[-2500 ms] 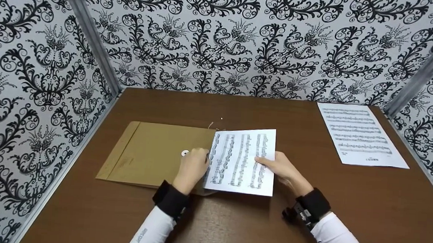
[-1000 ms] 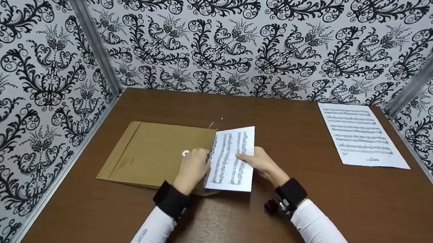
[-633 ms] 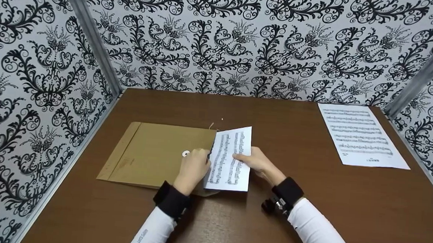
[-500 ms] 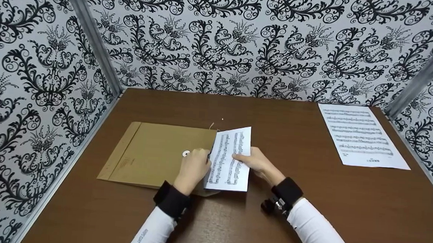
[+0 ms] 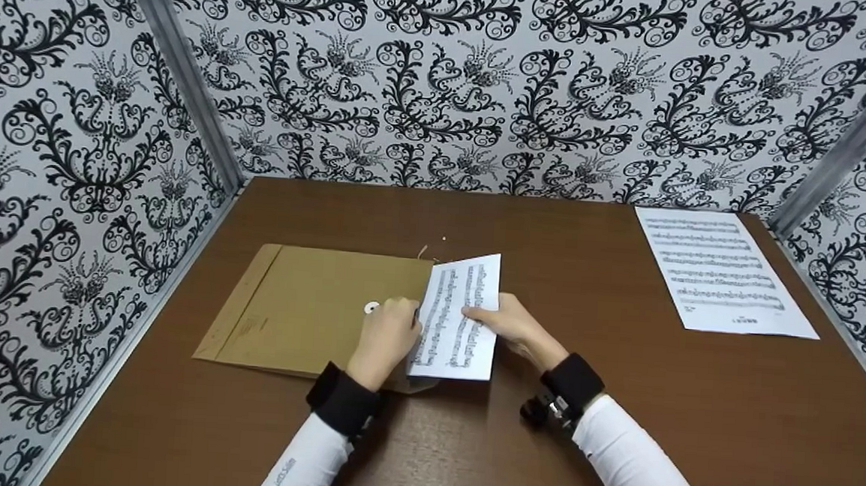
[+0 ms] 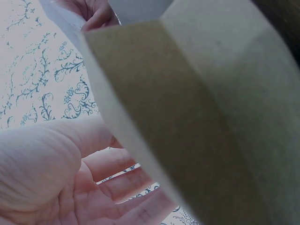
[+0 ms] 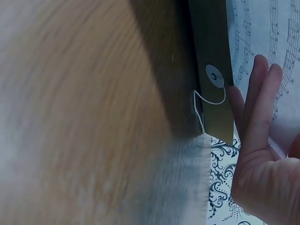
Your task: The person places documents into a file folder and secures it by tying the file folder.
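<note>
A brown paper envelope (image 5: 316, 303) lies flat on the table, its opening facing right. At that opening my left hand (image 5: 388, 334) pinches the upper edge, lifting it a little; the left wrist view shows the envelope's edge (image 6: 173, 117) between thumb and fingers. My right hand (image 5: 514, 323) holds sheet music (image 5: 458, 327) by its right side, thumb on top and fingers underneath. The left part of the sheet music is hidden inside the envelope. In the right wrist view, straight fingers (image 7: 262, 103) lie under the pages beside the flap (image 7: 218, 115), which has a white button and string.
Another music sheet (image 5: 728, 272) lies at the back right of the brown table (image 5: 540, 452). Patterned walls (image 5: 442, 86) stand behind and at both sides. A white button disc (image 5: 371, 307) shows on the envelope beside the left hand.
My right hand has moved left with the sheet music, which has slid farther into the envelope; the last half second shows only a slight shift. My left hand has stayed at the opening.
</note>
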The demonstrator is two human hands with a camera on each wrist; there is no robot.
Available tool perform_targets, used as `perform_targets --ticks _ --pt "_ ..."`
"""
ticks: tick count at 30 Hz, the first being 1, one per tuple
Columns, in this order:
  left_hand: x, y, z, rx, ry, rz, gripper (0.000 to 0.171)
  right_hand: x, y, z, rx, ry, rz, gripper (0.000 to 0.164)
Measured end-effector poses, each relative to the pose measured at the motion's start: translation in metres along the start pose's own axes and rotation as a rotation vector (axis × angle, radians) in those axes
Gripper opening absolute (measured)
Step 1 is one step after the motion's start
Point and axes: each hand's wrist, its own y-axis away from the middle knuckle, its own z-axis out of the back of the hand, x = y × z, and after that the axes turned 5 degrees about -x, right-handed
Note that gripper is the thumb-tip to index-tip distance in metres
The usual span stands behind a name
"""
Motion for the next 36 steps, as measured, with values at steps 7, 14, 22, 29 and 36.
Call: perform_targets --ticks 7,14,22,29,36 --pt "0.001 0.000 -0.001 -0.006 -0.002 -0.012 0.010 0.001 0.000 -0.001 0.031 -0.060 -0.014 0.042" --pt "0.002 -0.001 -0.001 0.016 0.006 -0.001 0.013 0.004 0.007 0.002 0.047 -0.100 -0.051 0.045" --pt "0.001 -0.001 0.000 0.006 0.005 -0.002 0.013 0.006 0.016 0.009 0.020 -0.130 -0.123 0.046" --pt "0.001 -0.003 0.001 0.041 0.025 0.025 0.012 0.011 0.024 0.017 -0.030 -0.178 -0.187 0.052" --pt "0.001 -0.002 0.001 0.046 0.026 0.029 0.010 0.009 0.032 0.024 -0.018 -0.208 -0.182 0.060"
